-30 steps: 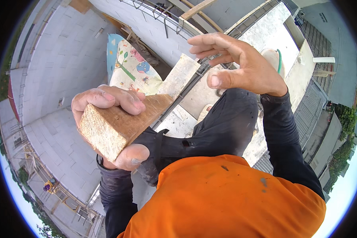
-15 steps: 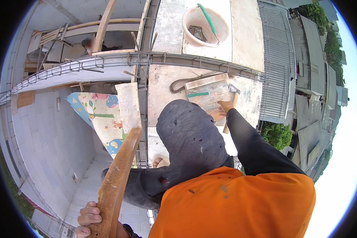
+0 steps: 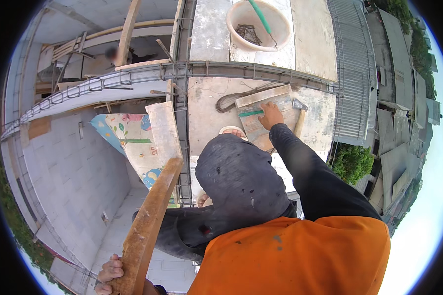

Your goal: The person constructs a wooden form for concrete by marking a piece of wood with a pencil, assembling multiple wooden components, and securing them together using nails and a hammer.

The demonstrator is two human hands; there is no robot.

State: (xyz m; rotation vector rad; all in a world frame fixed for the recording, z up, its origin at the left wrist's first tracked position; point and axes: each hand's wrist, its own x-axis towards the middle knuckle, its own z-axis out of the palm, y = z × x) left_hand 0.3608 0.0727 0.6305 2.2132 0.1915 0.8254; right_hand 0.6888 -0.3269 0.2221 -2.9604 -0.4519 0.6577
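Observation:
Low on the left, my left hand [image 3: 110, 274] is closed around the near end of a long wooden beam [image 3: 150, 221]. The beam slants up and away, its far end meeting a pale plank [image 3: 163, 129]. My right hand [image 3: 270, 116] reaches over a wooden board assembly [image 3: 262, 132], fingers stretched out beside a green handle [image 3: 251, 113] lying there. Whether the fingertips touch that handle, I cannot tell. Just right of the hand lies a hammer [image 3: 300, 118] with a wooden handle. A loop of thin wire [image 3: 225, 103] lies left of the board assembly.
A pale bucket [image 3: 280, 43] beyond the rebar holds metal pieces and a green-handled hook [image 3: 262, 17]. Rebar cages [image 3: 261, 72] cross the deck. A deep block-walled drop [image 3: 74, 172] lies left, roofs [image 3: 352, 73] right. Another person [image 3: 112, 53] is far left.
My right hand has moved left and away from me, from beside the hammer to the green handle on the board assembly. The left hand keeps its hold on the beam. The view has shifted slightly.

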